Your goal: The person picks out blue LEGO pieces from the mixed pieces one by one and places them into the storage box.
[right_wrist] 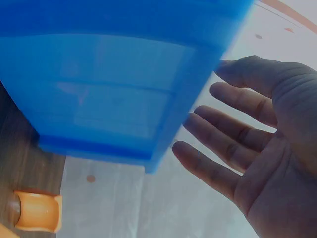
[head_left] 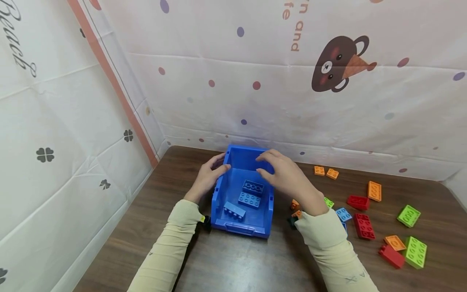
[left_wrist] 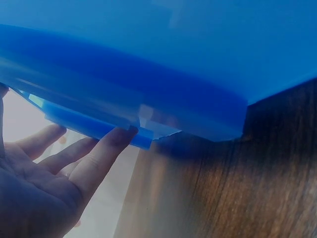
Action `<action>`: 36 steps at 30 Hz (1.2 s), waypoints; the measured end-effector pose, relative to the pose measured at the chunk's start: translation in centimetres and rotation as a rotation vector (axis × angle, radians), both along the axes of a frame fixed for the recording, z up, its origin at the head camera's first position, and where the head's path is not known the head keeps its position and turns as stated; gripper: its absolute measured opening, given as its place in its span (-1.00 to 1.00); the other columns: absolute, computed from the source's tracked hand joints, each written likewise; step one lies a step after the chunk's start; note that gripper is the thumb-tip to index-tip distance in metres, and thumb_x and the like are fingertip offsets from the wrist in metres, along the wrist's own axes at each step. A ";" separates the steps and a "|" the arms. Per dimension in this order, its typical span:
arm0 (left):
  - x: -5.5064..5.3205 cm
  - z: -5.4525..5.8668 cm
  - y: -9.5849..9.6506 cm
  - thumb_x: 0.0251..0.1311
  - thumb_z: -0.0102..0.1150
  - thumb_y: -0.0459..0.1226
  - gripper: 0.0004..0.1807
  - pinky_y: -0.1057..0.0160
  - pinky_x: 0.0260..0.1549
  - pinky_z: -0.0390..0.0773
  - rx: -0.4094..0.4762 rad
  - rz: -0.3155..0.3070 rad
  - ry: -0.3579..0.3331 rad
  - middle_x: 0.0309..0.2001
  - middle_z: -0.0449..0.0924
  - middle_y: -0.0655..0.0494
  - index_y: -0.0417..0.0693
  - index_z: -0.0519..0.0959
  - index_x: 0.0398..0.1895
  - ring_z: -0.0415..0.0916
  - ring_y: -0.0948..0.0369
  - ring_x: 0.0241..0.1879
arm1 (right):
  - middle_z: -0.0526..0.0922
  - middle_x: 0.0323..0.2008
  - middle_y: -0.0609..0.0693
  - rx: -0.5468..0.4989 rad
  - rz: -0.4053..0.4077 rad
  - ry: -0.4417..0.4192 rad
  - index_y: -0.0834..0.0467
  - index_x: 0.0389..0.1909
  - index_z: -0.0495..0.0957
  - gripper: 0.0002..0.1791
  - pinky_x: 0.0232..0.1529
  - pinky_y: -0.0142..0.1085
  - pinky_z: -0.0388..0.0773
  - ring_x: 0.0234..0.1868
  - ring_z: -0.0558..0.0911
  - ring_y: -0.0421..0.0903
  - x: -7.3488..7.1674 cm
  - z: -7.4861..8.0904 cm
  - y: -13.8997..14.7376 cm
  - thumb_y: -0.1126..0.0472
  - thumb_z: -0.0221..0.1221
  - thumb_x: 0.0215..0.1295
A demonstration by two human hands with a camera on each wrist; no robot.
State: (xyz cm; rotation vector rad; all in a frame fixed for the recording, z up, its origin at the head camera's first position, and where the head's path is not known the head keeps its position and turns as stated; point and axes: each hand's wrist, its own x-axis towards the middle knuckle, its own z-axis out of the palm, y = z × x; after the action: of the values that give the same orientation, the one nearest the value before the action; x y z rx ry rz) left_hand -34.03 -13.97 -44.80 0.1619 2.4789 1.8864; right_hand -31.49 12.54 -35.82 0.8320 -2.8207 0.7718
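Note:
A blue plastic bin (head_left: 240,229) sits on the table. Inside it lie three blue toy bricks: one brick with its hollow underside up (head_left: 253,187), a studs-up brick (head_left: 249,200) and a brick on its side (head_left: 234,211). My left hand (head_left: 207,178) holds the bin's left wall, thumb over the rim and fingers outside; the left wrist view shows those fingers (left_wrist: 101,158) against the bin. Over the right rim, my right hand (head_left: 286,174) has its fingers loosely bent and spread, nothing between them. In the right wrist view its fingers (right_wrist: 213,173) are beside the bin's edge.
Right of the bin lie loose bricks: red (head_left: 364,226), green (head_left: 416,252), orange (head_left: 374,191) and light blue (head_left: 343,214). Two small orange bricks (head_left: 319,170) lie near the back edge. A printed cloth (head_left: 219,101) hangs behind the table (head_left: 153,235).

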 end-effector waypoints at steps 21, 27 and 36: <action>0.2 0.2 0.0 0.50 0.22 0.01 -0.34 -0.33 0.26 0.49 -0.004 0.002 -0.015 0.46 0.45 -0.10 0.10 0.38 0.58 0.41 -0.15 0.42 | 0.60 0.24 0.34 -0.012 -0.191 0.012 0.30 0.33 0.54 -0.52 0.13 0.32 0.57 0.15 0.62 0.35 3.3 1.7 7.8 0.19 0.32 0.50; 0.1 0.3 -0.4 0.50 0.21 0.03 -0.34 -0.30 0.27 0.50 -0.009 0.005 -0.020 0.46 0.45 -0.08 0.12 0.38 0.58 0.42 -0.13 0.40 | 0.52 0.31 0.38 0.032 -0.253 -0.099 0.28 0.41 0.47 -0.45 0.16 0.39 0.50 0.24 0.54 0.41 3.5 1.6 10.3 0.11 0.28 0.54; 0.2 0.3 -1.3 0.50 0.20 0.06 -0.31 -0.33 0.26 0.49 -0.011 0.008 -0.023 0.49 0.41 -0.11 0.11 0.35 0.61 0.39 -0.16 0.43 | 0.52 0.22 0.52 0.121 -0.357 -0.324 0.44 0.29 0.45 -0.39 0.11 0.39 0.52 0.15 0.52 0.48 3.1 0.7 14.3 0.05 0.31 0.49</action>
State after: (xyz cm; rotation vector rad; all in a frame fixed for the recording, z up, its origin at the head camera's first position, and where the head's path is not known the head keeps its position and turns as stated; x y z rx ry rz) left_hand -33.84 -15.25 -44.53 0.1299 2.4783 1.8672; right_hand -28.39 26.79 -35.09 0.2088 -3.1921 0.7418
